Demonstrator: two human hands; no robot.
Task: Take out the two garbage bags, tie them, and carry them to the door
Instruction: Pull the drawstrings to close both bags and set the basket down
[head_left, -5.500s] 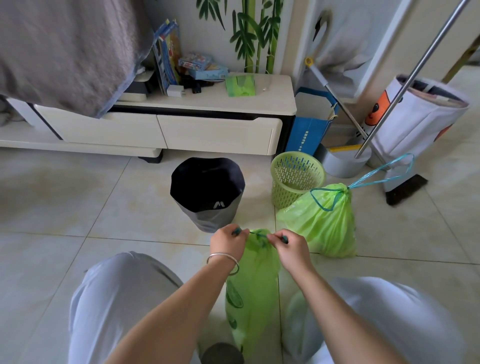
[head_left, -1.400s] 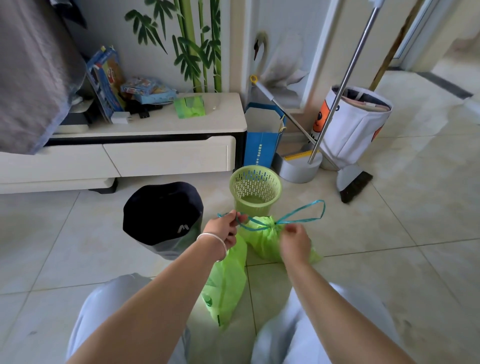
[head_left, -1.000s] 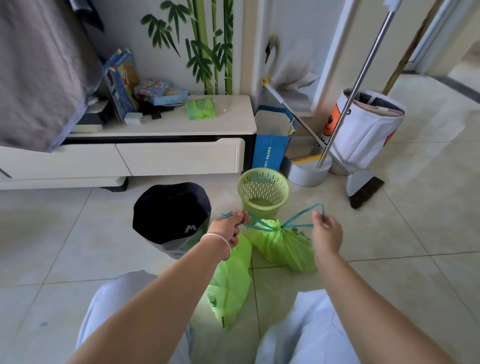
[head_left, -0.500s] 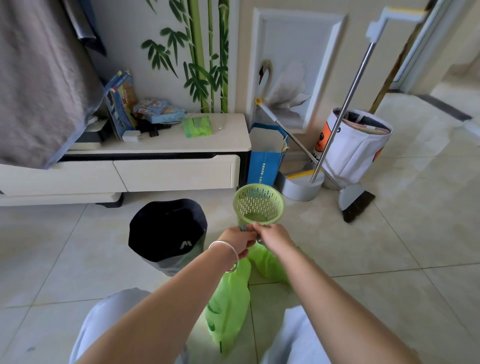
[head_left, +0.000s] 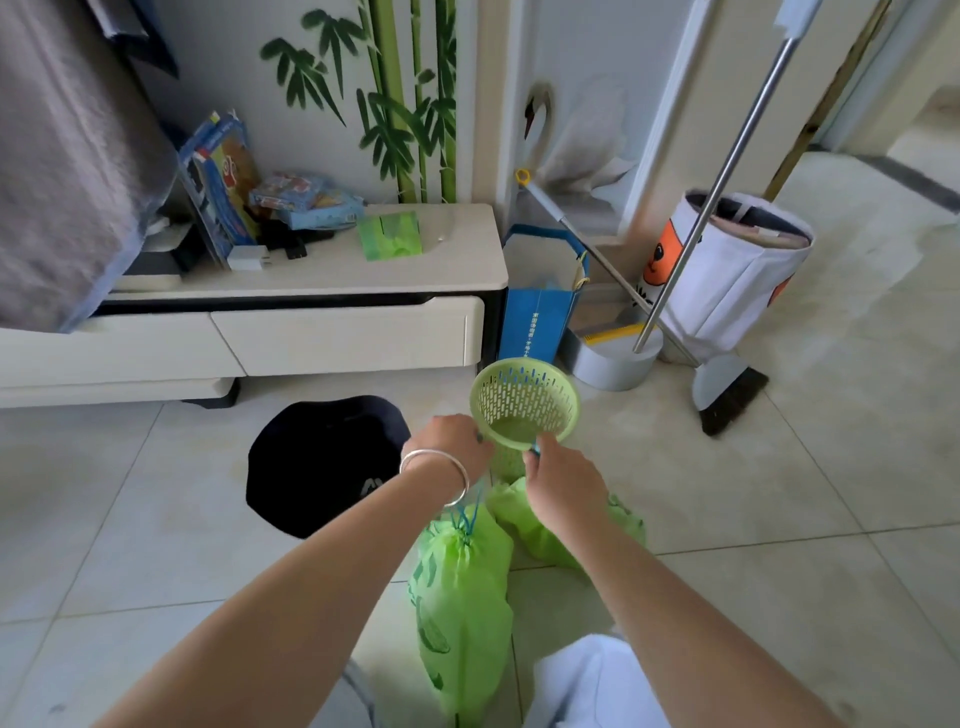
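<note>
Your hands, spread wide on the far bag's (head_left: 550, 525) blue drawstring a second ago, have drawn together, left hand (head_left: 454, 441) and right hand (head_left: 563, 475) both pinching it; the near bag (head_left: 460, 592) hangs cinched, so only carrying remains.

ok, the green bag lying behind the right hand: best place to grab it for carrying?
Judging by its pose, take the far green bag by its cinched neck and blue drawstring, from above: the mouth faces up under the right hand, and the body is slack.
</note>
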